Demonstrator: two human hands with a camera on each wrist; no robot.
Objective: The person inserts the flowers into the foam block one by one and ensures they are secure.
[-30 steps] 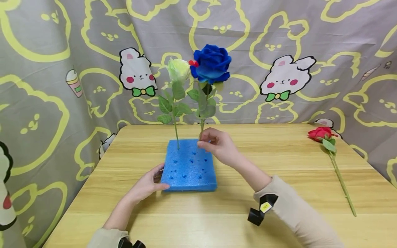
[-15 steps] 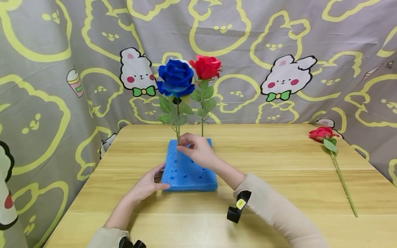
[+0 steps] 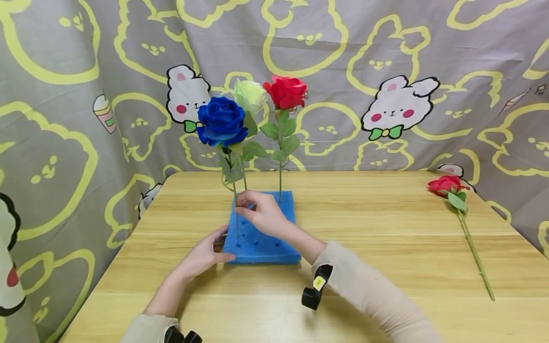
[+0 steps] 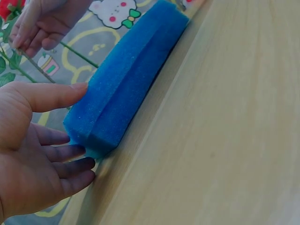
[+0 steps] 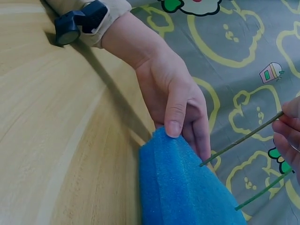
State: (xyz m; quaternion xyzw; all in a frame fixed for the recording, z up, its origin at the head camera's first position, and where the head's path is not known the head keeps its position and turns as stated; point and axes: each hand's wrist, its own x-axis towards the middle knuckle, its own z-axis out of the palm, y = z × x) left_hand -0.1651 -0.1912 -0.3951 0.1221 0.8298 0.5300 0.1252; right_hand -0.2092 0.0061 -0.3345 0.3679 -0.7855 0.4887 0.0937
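My right hand pinches the stem of a blue rose above a blue foam block. In the right wrist view, the lower end of that stem meets the foam's top; its depth cannot be told. A pale green-white rose and a red rose stand upright at the block's back. My left hand rests at the block's left front corner; in the left wrist view its thumb touches the foam and its fingers lie fairly straight along the side.
Another red rose lies on the wooden table at the far right, its stem toward the front. Behind the table hangs a grey patterned curtain. Several small holes mark the foam's top.
My right hand has carried the blue rose left and forward, from in front of the red rose past the pale one. The left hand has stayed on the block.
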